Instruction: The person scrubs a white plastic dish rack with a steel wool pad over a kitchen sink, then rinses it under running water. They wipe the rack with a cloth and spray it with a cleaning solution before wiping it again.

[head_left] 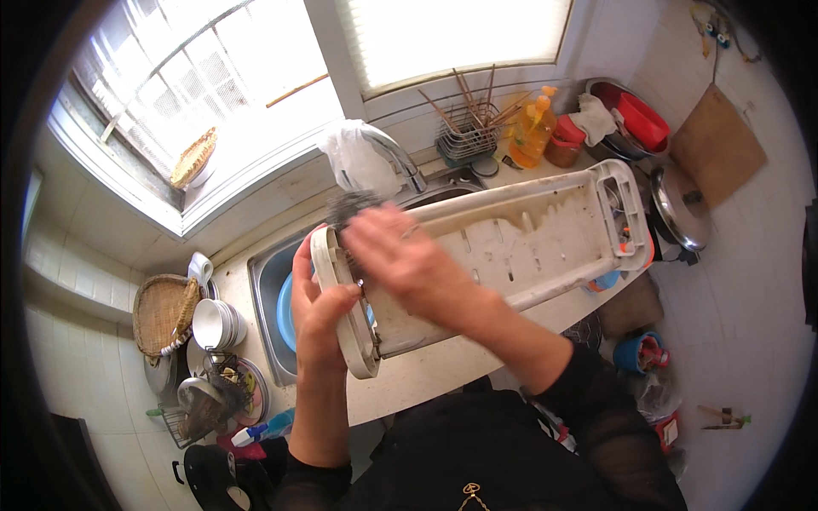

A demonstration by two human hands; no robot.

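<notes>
A long, stained white plastic rack tray (511, 249) is held at a slant above the sink and counter. My left hand (319, 306) grips its left end frame, thumb on the inner side and fingers behind. My right hand (396, 255), blurred, is over the tray's left end, at a dark grey scouring pad (351, 205) that appears to be steel wool. The fingers lie against the pad; whether they close on it is hard to tell. Below the tray's left end, a blue basin (285, 313) shows in the steel sink (263, 306).
A chrome faucet (393, 150) with a white plastic bag stands behind the tray. Further right are a wire chopstick basket (470, 137), an orange soap bottle (532, 131) and a metal pot lid (680, 207). Stacked white bowls (214, 324) and a wicker basket (160, 313) stand left of the sink.
</notes>
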